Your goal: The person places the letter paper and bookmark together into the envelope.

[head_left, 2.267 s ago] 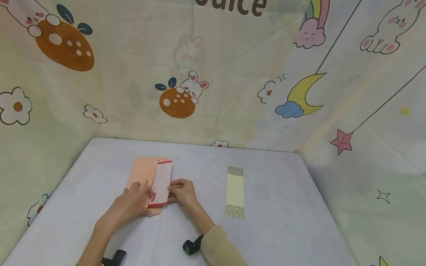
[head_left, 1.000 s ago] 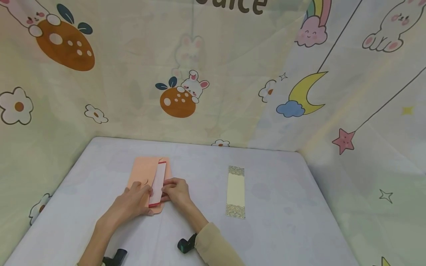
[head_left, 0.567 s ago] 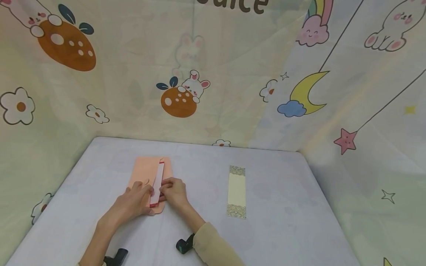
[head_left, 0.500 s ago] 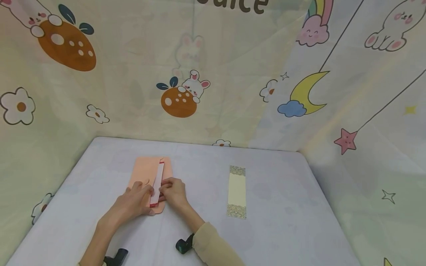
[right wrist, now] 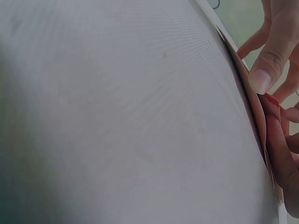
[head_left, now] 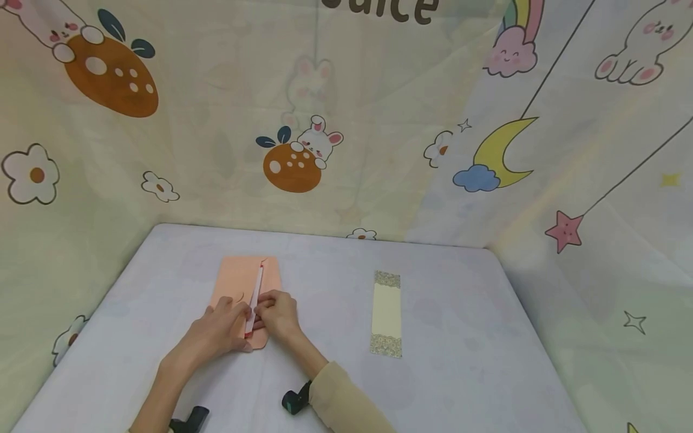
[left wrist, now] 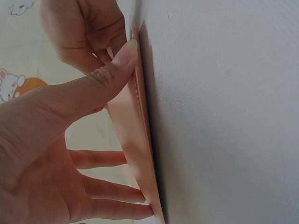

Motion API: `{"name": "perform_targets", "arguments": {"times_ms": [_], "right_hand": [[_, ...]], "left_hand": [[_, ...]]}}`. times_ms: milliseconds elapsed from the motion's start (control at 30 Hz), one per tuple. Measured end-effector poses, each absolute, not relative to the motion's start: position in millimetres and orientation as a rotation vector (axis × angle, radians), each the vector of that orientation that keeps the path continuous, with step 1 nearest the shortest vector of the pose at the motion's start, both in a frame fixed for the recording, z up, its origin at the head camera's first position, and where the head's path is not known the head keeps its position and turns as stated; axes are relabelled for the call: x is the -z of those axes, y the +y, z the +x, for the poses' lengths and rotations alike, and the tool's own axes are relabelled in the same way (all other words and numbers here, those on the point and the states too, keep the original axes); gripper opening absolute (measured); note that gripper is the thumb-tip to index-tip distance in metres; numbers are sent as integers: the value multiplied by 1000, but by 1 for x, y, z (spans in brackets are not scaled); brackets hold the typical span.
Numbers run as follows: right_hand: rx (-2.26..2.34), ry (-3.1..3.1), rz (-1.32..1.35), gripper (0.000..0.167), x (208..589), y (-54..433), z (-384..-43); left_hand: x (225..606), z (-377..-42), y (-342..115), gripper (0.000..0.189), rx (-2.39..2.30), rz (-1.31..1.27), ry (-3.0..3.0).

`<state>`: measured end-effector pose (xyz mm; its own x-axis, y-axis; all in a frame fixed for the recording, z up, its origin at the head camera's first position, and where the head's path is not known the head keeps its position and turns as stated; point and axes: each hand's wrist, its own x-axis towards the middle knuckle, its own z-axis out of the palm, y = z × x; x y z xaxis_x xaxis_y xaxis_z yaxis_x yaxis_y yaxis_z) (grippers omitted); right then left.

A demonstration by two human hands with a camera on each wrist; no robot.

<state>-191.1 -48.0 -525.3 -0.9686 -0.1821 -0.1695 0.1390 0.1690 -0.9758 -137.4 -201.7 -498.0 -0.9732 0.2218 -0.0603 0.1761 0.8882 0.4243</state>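
A peach envelope [head_left: 238, 278] lies toward the left of the table. Only a narrow pale strip of a red-edged card [head_left: 257, 296] shows at its opening; the rest is inside. My left hand [head_left: 221, 328] holds the envelope, its thumb at the near edge and its other fingers spread on top, as the left wrist view shows. At the opening's right side, my right hand [head_left: 278, 314] pinches the card's outer edge. In the right wrist view a red corner of the card [right wrist: 272, 99] shows beside the left thumb.
Farther right on the white table [head_left: 449, 313] lies a cream paper strip [head_left: 387, 313] with glittery gold ends. A printed cloth backdrop [head_left: 368, 174] rises behind the table and along both sides.
The card has slid leftward into the envelope, from a wide exposed part to a thin strip. My right hand has moved left with it, while the left hand has stayed on the envelope.
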Motion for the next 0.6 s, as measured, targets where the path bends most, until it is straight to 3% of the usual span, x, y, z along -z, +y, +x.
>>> {"name": "perform_targets", "arguments": {"times_ms": [600], "right_hand": [[1909,2196,-86,21,523,-55,-187]], "left_hand": [[498,-135,-203,55,-658,348,2961]]}}
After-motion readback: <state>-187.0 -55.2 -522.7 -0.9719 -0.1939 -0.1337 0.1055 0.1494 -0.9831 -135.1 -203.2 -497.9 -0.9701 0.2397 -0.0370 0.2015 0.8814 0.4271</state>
